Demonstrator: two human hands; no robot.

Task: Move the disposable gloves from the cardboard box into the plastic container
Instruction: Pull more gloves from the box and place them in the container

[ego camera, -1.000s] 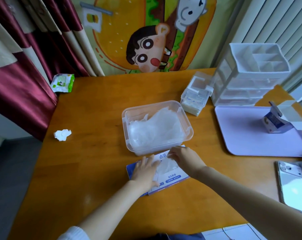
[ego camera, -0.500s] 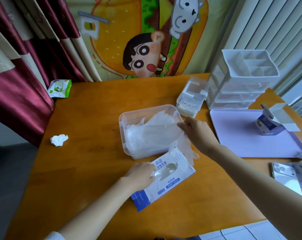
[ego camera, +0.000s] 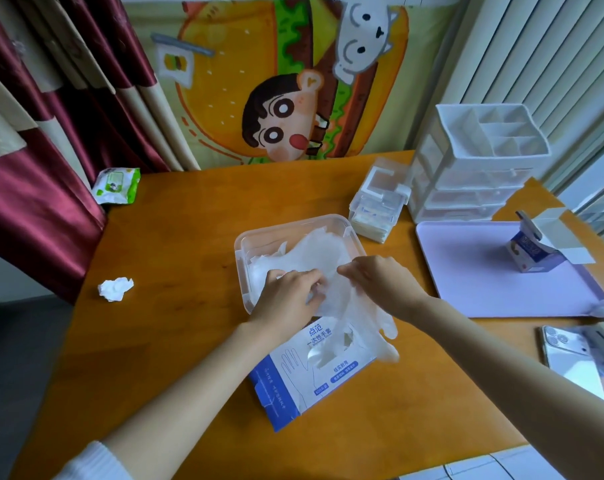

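A clear plastic container (ego camera: 240, 251) sits mid-table with a pile of thin translucent gloves (ego camera: 314, 247) in it. In front of it lies the white-and-blue cardboard glove box (ego camera: 293, 379), flat, with more gloves showing in its slot. My left hand (ego camera: 288, 297) and my right hand (ego camera: 380, 282) both hold one translucent glove (ego camera: 363, 320) over the container's near edge. Its fingers hang down across the box toward the table. My left hand's fingers are curled into the film; my right hand pinches it from the right.
A lilac tray (ego camera: 484, 282) with a small opened carton (ego camera: 536, 251) lies at the right. White drawer organizers (ego camera: 473, 168) stand behind it. A phone (ego camera: 570, 358) is near the right edge, a crumpled tissue (ego camera: 115, 289) and wipes pack (ego camera: 117, 185) at the left.
My left hand left the cardboard box and rose to the container, taking hold of the glove that my right hand had drawn out. The glove now hangs between both hands.
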